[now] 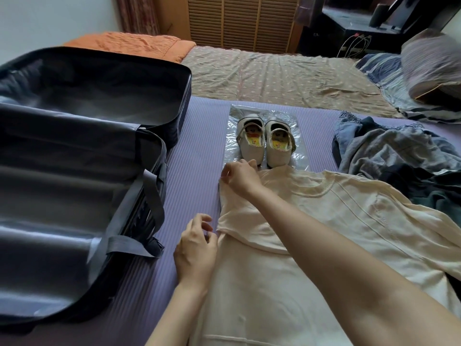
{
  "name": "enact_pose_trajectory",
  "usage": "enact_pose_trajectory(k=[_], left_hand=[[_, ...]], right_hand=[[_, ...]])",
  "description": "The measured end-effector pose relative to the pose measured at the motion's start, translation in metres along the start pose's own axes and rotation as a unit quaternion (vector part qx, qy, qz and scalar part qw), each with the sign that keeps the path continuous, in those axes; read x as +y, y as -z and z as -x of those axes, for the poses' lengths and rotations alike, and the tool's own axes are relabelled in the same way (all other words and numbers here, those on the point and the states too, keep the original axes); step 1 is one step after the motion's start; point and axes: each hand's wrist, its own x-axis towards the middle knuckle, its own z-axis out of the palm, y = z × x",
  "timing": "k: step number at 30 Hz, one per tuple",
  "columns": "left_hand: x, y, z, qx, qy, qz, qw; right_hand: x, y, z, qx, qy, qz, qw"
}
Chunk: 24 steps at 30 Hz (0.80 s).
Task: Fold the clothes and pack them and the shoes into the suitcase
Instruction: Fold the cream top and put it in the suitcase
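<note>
A cream T-shirt (349,221) lies spread on the purple mat, its left side and sleeve folded inward. My right hand (240,176) reaches across and pinches the folded shoulder corner near the collar. My left hand (195,248) rests at the shirt's folded left edge, fingers loosely curled at the fabric. A pair of small white shoes (264,143) stands on a clear plastic bag (299,156) just beyond the shirt. The dark suitcase (74,221) lies open at the left, both halves bare inside. A heap of blue and grey clothes (389,151) sits at the right.
The purple mat (189,171) covers the near bed between suitcase and shirt. Beyond it lie a beige sheet (274,73), an orange blanket (129,44) and a striped pillow (429,61) at the far right. Grey straps (149,196) hang across the suitcase's middle.
</note>
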Motion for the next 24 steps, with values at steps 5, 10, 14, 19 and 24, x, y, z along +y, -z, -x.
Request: enact_pose_trajectory(k=[5, 10, 14, 19, 24], left_hand=[[0.001, -0.005, 0.001, -0.018, -0.036, -0.022, 0.999], [0.003, -0.011, 0.001, -0.007, -0.068, -0.037, 0.997], [0.001, -0.012, 0.0, 0.015, -0.09, -0.038, 0.995], [-0.008, -0.013, -0.001, 0.023, -0.114, -0.045, 0.992], [-0.016, -0.013, -0.001, 0.046, -0.128, -0.101, 0.985]], right_hand=[[0.005, 0.006, 0.0, 0.041, 0.0, -0.057, 0.998], [0.011, 0.019, 0.017, 0.01, -0.011, 0.002, 1.0], [0.006, 0.007, 0.015, -0.014, -0.032, -0.009, 0.999], [-0.014, -0.001, 0.002, 0.06, -0.015, -0.064, 0.996], [-0.008, -0.009, 0.009, 0.018, -0.003, -0.01, 1.0]])
